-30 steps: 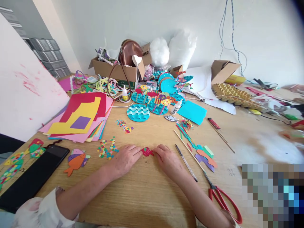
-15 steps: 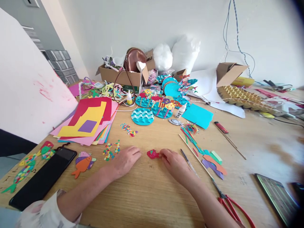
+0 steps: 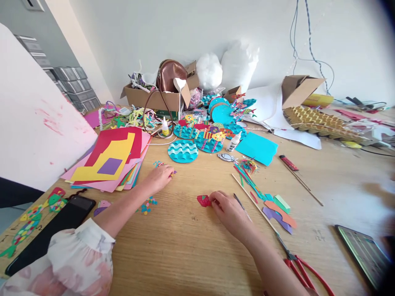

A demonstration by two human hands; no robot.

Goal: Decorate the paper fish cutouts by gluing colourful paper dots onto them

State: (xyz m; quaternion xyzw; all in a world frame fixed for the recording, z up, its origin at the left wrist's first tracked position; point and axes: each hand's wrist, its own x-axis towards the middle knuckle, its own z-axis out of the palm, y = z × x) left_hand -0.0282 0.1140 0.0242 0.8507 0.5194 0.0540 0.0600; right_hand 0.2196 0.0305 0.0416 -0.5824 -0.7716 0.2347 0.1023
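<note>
A small red paper fish lies at the middle of the table, its tail end pinched in the fingers of my right hand. My left hand is over a small pile of colourful paper bits, fingers drawn together and pointing down. Whether a bit is between those fingertips is hidden. Larger paper dots lie partly behind my left forearm. A purple and pink paper fish shows beside that forearm.
Coloured paper sheets are stacked at left, above a black phone. Red-handled scissors, a wooden stick and a pen lie at right. Glue bottles and turquoise wavy discs stand farther back.
My left hand has moved up and away, from beside the paper dots to the pile of paper bits. My right hand keeps the red fish, slightly turned. The view has shifted a little.
</note>
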